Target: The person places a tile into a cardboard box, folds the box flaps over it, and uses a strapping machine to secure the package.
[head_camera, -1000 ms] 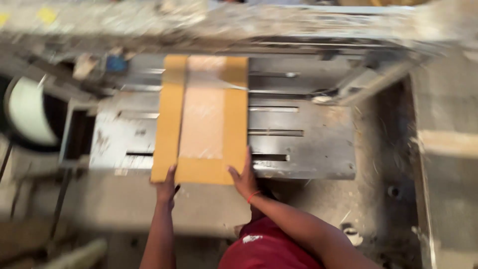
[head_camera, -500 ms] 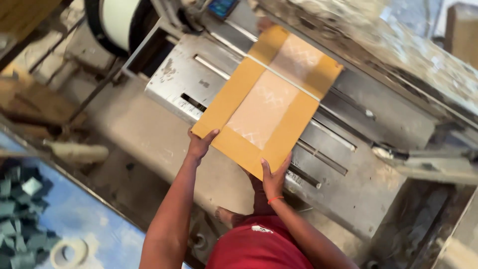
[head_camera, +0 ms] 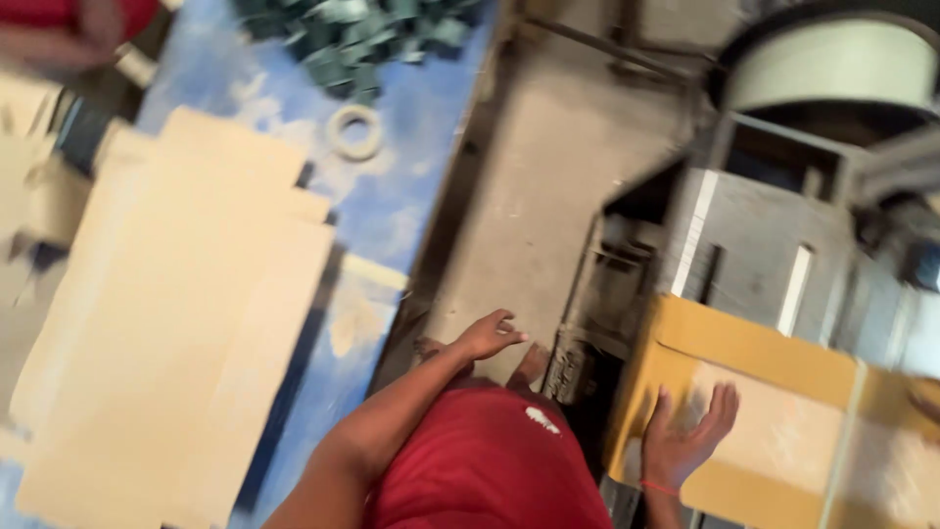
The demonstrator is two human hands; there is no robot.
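A flat yellow-brown cardboard box [head_camera: 774, 411] with a clear tape strip down its middle lies on the grey metal machine table [head_camera: 754, 255] at the lower right. My right hand [head_camera: 685, 436] rests flat on the box's near end, fingers spread, a red band at the wrist. My left hand [head_camera: 487, 335] hangs free in the air left of the machine, fingers loosely apart, holding nothing. It is above the grey floor. My red shirt fills the bottom middle.
A stack of flattened pale cardboard sheets [head_camera: 176, 323] lies on a blue floor sheet [head_camera: 411, 127] at left. A tape roll [head_camera: 354, 132] and a heap of small green pieces [head_camera: 362, 29] lie beyond it. A large white reel [head_camera: 832, 64] sits on the machine at top right. Another person's red sleeve [head_camera: 78, 15] shows top left.
My head has swung left, bringing the cardboard stack and blue floor into view. My left hand has come off the box and moved left; my right hand stays on it.
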